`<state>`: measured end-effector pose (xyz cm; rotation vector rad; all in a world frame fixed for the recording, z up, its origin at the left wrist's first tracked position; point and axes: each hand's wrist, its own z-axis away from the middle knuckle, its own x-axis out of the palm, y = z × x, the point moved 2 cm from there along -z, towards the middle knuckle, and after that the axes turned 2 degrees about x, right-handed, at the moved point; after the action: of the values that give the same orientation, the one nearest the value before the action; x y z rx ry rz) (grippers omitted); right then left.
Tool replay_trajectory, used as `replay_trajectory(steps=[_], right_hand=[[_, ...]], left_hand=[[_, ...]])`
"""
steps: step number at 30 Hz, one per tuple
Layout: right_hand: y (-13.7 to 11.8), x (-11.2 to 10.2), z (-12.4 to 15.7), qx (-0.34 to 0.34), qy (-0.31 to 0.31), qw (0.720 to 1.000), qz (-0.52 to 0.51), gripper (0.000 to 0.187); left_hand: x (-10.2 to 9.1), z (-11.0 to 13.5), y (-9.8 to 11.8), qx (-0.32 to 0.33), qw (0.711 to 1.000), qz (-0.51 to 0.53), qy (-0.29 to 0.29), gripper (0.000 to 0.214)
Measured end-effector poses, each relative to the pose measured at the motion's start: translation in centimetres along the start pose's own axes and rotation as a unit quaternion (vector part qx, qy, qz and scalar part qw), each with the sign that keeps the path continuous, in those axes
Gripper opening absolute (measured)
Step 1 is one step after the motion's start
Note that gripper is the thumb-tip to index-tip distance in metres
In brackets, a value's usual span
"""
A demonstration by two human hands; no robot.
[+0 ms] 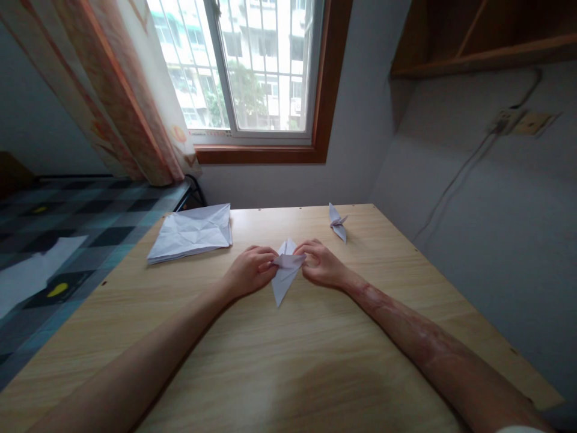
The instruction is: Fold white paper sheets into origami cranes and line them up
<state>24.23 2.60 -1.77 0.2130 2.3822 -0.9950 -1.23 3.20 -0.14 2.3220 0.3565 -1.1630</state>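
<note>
Pinching the half-folded paper model [285,272] at mid-bench [315,361], the left hand [249,272] and right hand [321,265] have fingers clamped on its upper flaps, a sensible hold, since thin, light paper probably creases and tears easily.

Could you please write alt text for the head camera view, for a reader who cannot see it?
A left hand and right hand pinch a partly folded white paper on a wooden table. Creased paper sheets lie to the left; a small folded paper figure sits behind the right hand, under a window.
</note>
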Motion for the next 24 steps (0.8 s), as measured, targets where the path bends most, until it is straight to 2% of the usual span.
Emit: replay_trajectory(steps=[3,6,11,17,20,24], right_hand=[[0.4,0.1,0.0,-0.017,-0.019,0.999,0.021,0.018],[0.6,0.1,0.1,-0.029,-0.021,0.999,0.030,0.011],[0.4,0.4,0.3,-0.020,-0.084,0.995,0.041,0.011],[0.3,0.3,0.2,-0.033,-0.074,0.995,0.063,0.012],[0.1,0.3,0.2,-0.049,-0.051,0.990,0.119,0.017],[0.0,0.2,0.2,-0.058,-0.033,0.984,0.163,0.012]], left_hand=[[0.0,0.2,-0.5,-0.033,0.996,0.077,0.025,0.018],[0.2,0.5,-1.1,-0.039,0.994,0.103,0.023,0.022],[0.3,0.5,-1.3,-0.049,0.996,0.069,0.006,0.023],[0.0,0.6,-0.5,0.013,1.000,0.012,-0.025,0.025],[-0.3,0.5,-0.8,0.033,0.999,-0.022,0.005,0.016],[-0.5,0.5,-1.3,0.007,0.996,-0.064,0.060,0.020]])
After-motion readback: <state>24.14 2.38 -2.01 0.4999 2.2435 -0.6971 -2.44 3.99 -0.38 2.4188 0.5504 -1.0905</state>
